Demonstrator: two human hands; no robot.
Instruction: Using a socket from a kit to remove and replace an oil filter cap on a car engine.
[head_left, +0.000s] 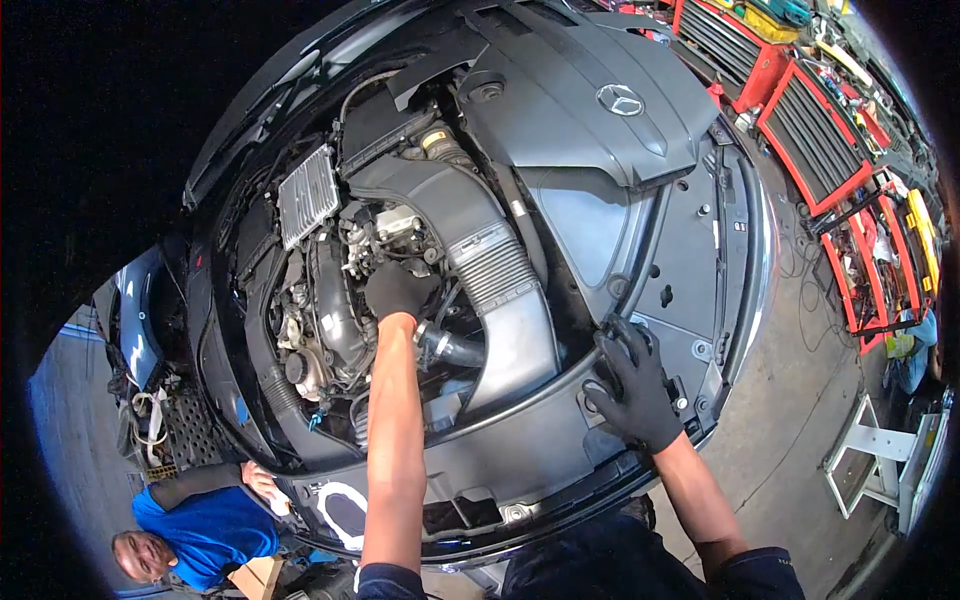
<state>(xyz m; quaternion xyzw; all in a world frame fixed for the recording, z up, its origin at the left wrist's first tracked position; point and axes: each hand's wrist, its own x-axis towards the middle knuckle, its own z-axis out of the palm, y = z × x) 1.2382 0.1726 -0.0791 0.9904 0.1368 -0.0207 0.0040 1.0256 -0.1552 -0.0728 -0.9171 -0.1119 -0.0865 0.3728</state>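
Observation:
My left hand (399, 291), in a black glove, reaches down into the engine bay beside the ribbed air intake duct (499, 270). Its fingers are hidden, so what they touch does not show. A black hose with a metal clamp (444, 346) lies just right of that wrist. Gloved in black as well, my right hand (634, 386) rests with bent, parted fingers on the front panel (517, 457) near the headlight side. A grey Mercedes-Benz engine cover (577, 97) lies loose over the upper right of the bay. The finned metal module (308, 196) sits left of the duct.
A person in a blue shirt (214, 529) is at the car's lower left corner, one hand (259, 480) at its edge. Red tool cabinets (817, 139) stand at the right, with cables on the floor. A white metal frame (874, 450) stands lower right.

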